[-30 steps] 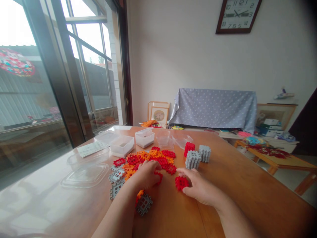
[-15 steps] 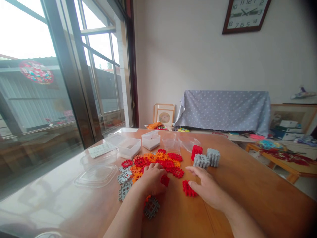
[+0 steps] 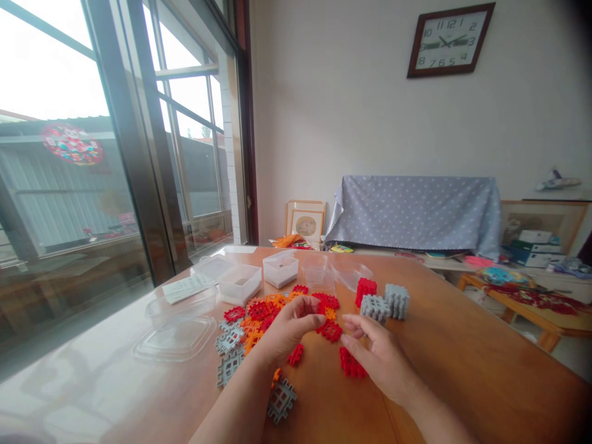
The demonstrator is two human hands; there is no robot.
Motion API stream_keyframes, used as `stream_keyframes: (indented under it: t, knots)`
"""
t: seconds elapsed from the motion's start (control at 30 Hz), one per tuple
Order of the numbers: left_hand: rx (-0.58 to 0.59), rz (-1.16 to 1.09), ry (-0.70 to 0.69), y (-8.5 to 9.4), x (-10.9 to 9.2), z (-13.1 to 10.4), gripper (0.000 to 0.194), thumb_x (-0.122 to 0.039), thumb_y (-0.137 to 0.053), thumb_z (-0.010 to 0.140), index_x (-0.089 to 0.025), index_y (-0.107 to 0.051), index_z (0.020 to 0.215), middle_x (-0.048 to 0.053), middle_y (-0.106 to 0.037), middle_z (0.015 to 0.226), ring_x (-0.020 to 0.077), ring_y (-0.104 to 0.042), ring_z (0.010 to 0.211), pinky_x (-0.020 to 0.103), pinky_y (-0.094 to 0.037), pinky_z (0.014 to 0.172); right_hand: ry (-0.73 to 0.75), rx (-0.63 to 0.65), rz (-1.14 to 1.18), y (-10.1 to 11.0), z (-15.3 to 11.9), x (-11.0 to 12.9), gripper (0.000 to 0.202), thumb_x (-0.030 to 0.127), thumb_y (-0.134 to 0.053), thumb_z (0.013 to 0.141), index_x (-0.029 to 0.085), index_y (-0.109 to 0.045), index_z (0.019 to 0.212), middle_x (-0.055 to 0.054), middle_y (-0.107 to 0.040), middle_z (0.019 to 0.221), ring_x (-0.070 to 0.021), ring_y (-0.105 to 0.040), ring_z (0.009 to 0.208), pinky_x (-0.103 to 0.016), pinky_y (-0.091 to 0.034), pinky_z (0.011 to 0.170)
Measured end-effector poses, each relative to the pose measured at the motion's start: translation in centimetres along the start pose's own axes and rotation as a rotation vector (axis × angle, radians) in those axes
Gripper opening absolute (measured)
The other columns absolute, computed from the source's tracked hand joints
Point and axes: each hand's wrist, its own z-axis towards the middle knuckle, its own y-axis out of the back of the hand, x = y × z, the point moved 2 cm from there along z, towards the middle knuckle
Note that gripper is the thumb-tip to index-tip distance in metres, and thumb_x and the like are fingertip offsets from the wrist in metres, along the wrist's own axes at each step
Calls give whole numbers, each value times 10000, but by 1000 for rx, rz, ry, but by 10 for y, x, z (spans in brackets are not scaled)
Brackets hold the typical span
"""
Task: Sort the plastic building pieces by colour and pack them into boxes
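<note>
My left hand (image 3: 293,324) is raised over a pile of interlocking plastic squares, fingers curled toward the thumb. Red shows by its fingertips, but whether that is a held piece or the pile behind is unclear. My right hand (image 3: 377,348) is open, thumb and fingers apart, close beside a stack of red squares (image 3: 351,362) on the table. Loose red squares (image 3: 331,331), orange squares (image 3: 253,338) and grey squares (image 3: 230,365) lie around my left hand. A single red piece (image 3: 296,354) and a darker grey square (image 3: 282,399) sit nearer me.
Beyond my right hand stand a red block (image 3: 366,292) and grey blocks (image 3: 396,302). Clear plastic boxes (image 3: 240,283), a lid (image 3: 176,339) and a paper sheet (image 3: 189,286) lie at the left and back of the wooden table (image 3: 444,357).
My left hand has lifted off the pile and moved slightly right, uncovering a red piece on the table. My right hand has shifted slightly, its fingers more bent. The view has tilted up.
</note>
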Motion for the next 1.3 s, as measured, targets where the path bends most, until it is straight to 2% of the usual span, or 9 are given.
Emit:
stream_keyframes:
  t: [0.1,0.2,0.33,0.47,0.63,0.87,1.07,1.17,1.3]
  knots:
    - [57,-332,52,-11,6,2,302,-321,-738,794,-171,-672,1048,57,-643,976,143,-583,819,244,-437,734,9,35,60,-6,-3,10,535,439,-695,865,266,-607,1363,-76,-694,1190,-236,-661,960,-419,-547,909]
    - [123,-493,89,-20,12,3,246,-315,-715,836,-171,-674,1031,70,-669,971,148,-621,816,249,-463,733,-1,40,113,-10,-3,15,585,443,-702,870,253,-557,1405,-73,-700,1136,-217,-668,883,-388,-562,842]
    - [143,-572,141,-25,14,3,210,-293,-685,870,-167,-665,1036,99,-713,995,175,-676,852,295,-521,801,-33,-26,153,-10,-1,11,464,426,-656,908,231,-590,1323,-64,-720,1045,-205,-673,832,-359,-557,796]
    - [80,-558,207,-24,17,5,177,-262,-719,833,-165,-649,964,71,-729,886,155,-690,755,274,-538,734,-65,-87,131,-10,0,6,467,404,-679,874,215,-605,1294,-64,-730,1008,-211,-681,809,-355,-557,775]
    - [18,-485,240,-23,22,8,190,-235,-756,768,-161,-618,875,40,-714,765,132,-681,672,200,-473,602,-34,-108,19,-7,0,11,474,390,-648,889,217,-588,1327,-82,-709,1109,-215,-674,842,-382,-556,830]
    - [50,-449,255,-26,29,7,225,-231,-773,763,-173,-593,887,34,-710,765,137,-687,701,228,-494,676,75,-159,-156,-2,0,11,609,473,-702,871,275,-530,1420,-97,-596,1328,-274,-621,1142,-407,-530,985]
    - [140,-366,228,-32,27,2,230,-286,-775,780,-165,-601,870,30,-692,803,126,-651,713,251,-474,720,130,-149,-240,4,2,7,568,333,-676,867,267,-544,1415,-93,-614,1329,-272,-586,1245,-428,-477,1081]
    - [130,-183,174,-31,29,5,160,-258,-692,809,-170,-628,926,39,-701,860,162,-665,803,270,-462,752,83,-138,-247,13,3,1,556,270,-649,835,255,-575,1386,-85,-632,1330,-265,-585,1254,-428,-465,1093]
    - [-42,334,-50,-22,37,13,125,-121,-553,770,-180,-633,846,23,-677,822,164,-603,784,268,-427,725,-52,-9,-234,22,1,-11,537,271,-671,783,245,-641,1319,-85,-661,1257,-263,-616,1198,-420,-465,1077]
